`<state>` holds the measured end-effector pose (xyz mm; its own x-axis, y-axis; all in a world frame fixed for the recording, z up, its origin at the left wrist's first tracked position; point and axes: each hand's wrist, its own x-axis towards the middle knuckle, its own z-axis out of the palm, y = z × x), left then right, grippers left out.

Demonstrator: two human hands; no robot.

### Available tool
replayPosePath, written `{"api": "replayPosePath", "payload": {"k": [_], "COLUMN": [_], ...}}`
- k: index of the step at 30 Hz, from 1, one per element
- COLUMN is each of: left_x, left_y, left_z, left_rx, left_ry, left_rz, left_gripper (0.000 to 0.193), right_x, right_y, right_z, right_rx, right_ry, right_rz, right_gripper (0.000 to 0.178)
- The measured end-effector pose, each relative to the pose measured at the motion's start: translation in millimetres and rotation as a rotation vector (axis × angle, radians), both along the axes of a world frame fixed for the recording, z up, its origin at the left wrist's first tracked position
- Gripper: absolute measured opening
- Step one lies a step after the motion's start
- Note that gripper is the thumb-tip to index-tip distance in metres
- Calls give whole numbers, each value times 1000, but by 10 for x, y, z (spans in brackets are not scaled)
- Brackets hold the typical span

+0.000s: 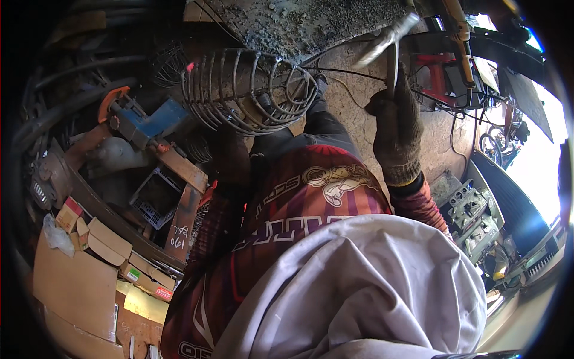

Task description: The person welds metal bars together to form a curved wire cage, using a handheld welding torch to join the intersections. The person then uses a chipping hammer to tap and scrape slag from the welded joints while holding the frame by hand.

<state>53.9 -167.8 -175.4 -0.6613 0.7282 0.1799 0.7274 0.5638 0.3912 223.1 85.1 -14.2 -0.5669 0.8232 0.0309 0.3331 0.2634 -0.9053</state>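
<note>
My right hand [399, 128], in a dark knit work glove, is wrapped round the handle of a hammer [391, 42]. The hammer is raised, its pale metal head blurred by motion. Left of it, over my lap, is a cage-like basket of bent metal rods [251, 122], with one rod end [190, 67] showing bright red. My left hand [230, 152], dark and in deep shade, is at the near side of this cage. Its fingers are hidden, so their grip does not show.
A grit-covered surface [305, 27] lies ahead. To the left stand a blue vise [155, 122], a plastic crate [156, 197] and cardboard boxes [78, 281]. A red stool [435, 78], hanging cables and metal engine-like parts [472, 209] are to the right.
</note>
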Motion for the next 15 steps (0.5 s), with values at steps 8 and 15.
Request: {"api": "replayPosePath", "payload": {"k": [8, 15], "left_x": [-31, -70], "left_y": [31, 55], "left_z": [12, 113], "left_rx": [45, -89], "left_ry": [16, -30], "left_rz": [-17, -48], "left_gripper": [34, 33], "right_x": [54, -167], "right_y": [-136, -206], "right_z": [129, 318], "right_rx": [46, -54], "right_ry": [-296, -310], "right_rz": [108, 226], "right_gripper": [40, 42]}}
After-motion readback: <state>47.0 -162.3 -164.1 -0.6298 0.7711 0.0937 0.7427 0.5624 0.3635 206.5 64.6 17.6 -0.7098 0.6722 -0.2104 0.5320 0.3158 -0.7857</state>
